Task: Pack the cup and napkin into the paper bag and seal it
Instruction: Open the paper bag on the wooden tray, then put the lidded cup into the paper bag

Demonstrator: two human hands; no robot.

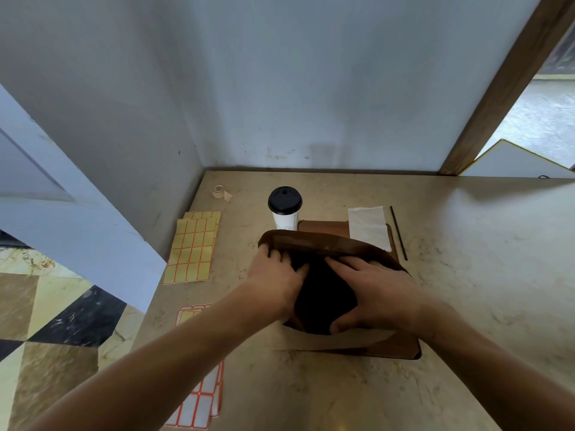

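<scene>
Both hands spread the mouth of the creased brown paper bag (323,244): left hand (273,275) grips its left rim, right hand (373,293) its near edge. The white, black-lidded paper cup (284,209) and folded white napkin (368,227) sit just behind.

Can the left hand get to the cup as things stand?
Probably yes. The cup stands uncovered just beyond the paper bag, but the left hand is busy holding the bag's mouth open and must let go first.
</scene>
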